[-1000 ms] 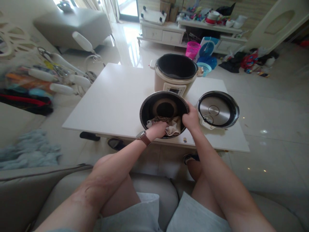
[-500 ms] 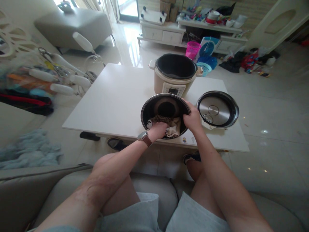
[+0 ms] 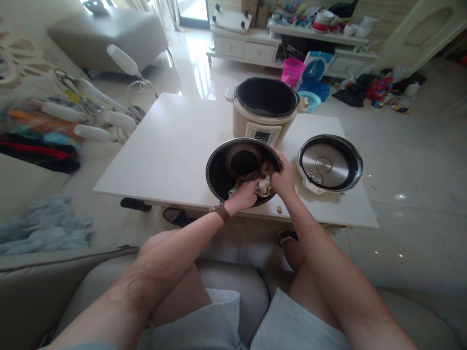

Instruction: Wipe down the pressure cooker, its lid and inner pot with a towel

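A dark inner pot (image 3: 222,165) is tilted toward me at the near edge of the white table (image 3: 175,146). My right hand (image 3: 284,179) grips its right rim, fingers wrapped round. Inside the pot, my left hand (image 3: 245,195), with a watch on the wrist, is closed on a patterned cloth (image 3: 265,184) against the lower right wall. Behind the pot stands a beige cooker body (image 3: 242,119), open at the top. The round cooker lid (image 3: 324,165) lies to the right with its metal inside facing up.
A rack with white handles (image 3: 98,102) stands left of the table. Beyond it are a grey ottoman (image 3: 109,39), a white cabinet (image 3: 244,48), a pink basket (image 3: 292,73) and bags (image 3: 353,92) on the floor.
The inner pot has shifted slightly left and turned a little. My left hand has moved to the right inside it, bunching the cloth nearer the right wall. My right hand still holds the rim.
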Demonstrator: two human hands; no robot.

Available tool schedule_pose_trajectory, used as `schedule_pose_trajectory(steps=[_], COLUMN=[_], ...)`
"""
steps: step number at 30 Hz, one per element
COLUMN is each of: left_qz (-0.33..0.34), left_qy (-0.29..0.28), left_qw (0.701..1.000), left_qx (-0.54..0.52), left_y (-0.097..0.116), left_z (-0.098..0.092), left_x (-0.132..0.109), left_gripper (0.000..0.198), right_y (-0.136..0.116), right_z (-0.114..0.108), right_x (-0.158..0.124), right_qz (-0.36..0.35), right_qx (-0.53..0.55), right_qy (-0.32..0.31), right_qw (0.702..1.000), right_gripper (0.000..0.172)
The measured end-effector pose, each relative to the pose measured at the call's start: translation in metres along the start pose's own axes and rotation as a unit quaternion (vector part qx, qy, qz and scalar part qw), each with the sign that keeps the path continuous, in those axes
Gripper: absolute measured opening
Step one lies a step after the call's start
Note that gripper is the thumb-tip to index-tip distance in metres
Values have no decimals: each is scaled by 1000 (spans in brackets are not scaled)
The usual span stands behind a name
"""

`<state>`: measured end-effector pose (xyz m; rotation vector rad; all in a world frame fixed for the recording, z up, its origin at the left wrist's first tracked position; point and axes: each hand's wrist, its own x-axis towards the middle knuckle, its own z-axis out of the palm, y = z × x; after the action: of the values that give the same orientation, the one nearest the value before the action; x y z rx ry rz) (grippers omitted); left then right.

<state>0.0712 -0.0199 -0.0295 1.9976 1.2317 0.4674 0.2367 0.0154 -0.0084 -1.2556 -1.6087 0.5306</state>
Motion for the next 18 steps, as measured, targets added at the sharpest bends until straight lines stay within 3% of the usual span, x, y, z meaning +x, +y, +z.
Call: schedule_pose_trajectory(steps=[2, 5, 11, 18], left_qz=[3, 10, -58, -39], left_qy=[19, -19, -105, -114], left_qw=[1000, 1000, 963, 954], left_qx=[-23, 9, 243, 273], left_y=[1, 2, 1, -1], left_z=[3, 0, -24, -18], left_x=[2, 2, -8, -8], left_gripper=[66, 58, 39, 46], right_y=[1, 5, 3, -23], right_z=[0, 0, -10, -23], right_x=[0, 0, 4, 10], right_qz=[1, 5, 29, -42], right_qx=[1, 2, 4, -54], right_qy=[1, 7, 12, -16], right_qw=[1000, 1000, 1000, 998], right_gripper=[73, 71, 71, 66])
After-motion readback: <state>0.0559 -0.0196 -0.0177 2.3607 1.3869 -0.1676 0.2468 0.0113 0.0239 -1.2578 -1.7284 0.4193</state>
